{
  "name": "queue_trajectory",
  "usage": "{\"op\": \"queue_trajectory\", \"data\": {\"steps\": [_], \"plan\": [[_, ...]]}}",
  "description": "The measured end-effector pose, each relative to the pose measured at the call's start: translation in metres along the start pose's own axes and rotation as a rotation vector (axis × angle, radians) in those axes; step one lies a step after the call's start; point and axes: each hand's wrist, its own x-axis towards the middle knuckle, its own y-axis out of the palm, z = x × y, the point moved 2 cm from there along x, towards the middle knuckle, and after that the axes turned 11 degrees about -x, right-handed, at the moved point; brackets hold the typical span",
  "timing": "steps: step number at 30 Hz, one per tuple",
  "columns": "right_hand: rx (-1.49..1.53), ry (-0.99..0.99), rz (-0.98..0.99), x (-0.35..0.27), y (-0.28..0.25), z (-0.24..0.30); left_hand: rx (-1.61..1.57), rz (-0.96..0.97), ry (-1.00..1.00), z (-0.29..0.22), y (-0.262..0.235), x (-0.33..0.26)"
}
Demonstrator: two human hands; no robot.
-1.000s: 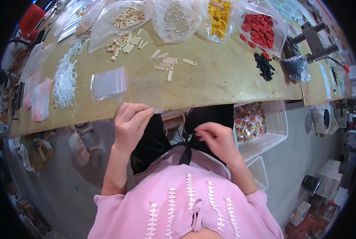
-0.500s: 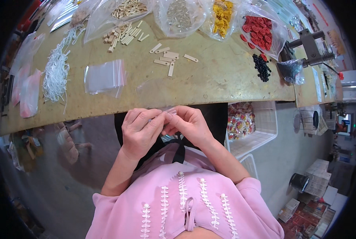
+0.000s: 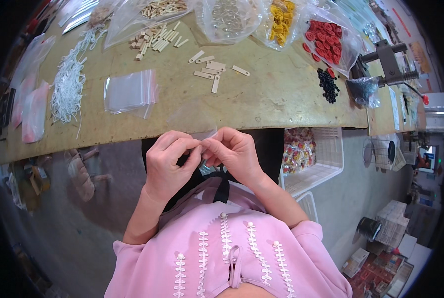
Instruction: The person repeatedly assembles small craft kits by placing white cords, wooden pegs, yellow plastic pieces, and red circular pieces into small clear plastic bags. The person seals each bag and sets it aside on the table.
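My left hand and my right hand meet just in front of the table's near edge, thumbs and fingertips pinched together. Between them is a small clear plastic bag, its sheet showing above the fingertips. Whatever else the fingers may hold is hidden. A faint clear film lies on the table just beyond the hands. Farther in are several flat wooden pieces, each with a hole near one end. To the left lies a stack of clear zip bags.
Along the table stand bags of wooden pegs, clear parts, yellow pieces and red discs. Black beads lie beside a metal clamp device. White cord lies left; a white crate of packets stands right, below.
The fingertips have shifted slightly left, still together, and the left fingers are bent differently. More of the clear plastic bag now shows between the hands. The whole view has shifted slightly.
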Motion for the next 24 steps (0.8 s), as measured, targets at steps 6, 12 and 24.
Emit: {"op": "queue_trajectory", "data": {"steps": [6, 12, 24], "plan": [[-0.169, 0.016, 0.030, -0.004, 0.001, 0.003, 0.055, -0.042, -0.096, -0.001, 0.003, -0.005], [-0.147, 0.047, 0.002, -0.008, -0.002, 0.008, 0.108, 0.103, 0.136, -0.003, -0.005, -0.004], [-0.940, -0.980, 0.003, -0.024, 0.007, 0.058, 0.130, 0.210, 0.219, -0.014, -0.043, -0.013]]}}
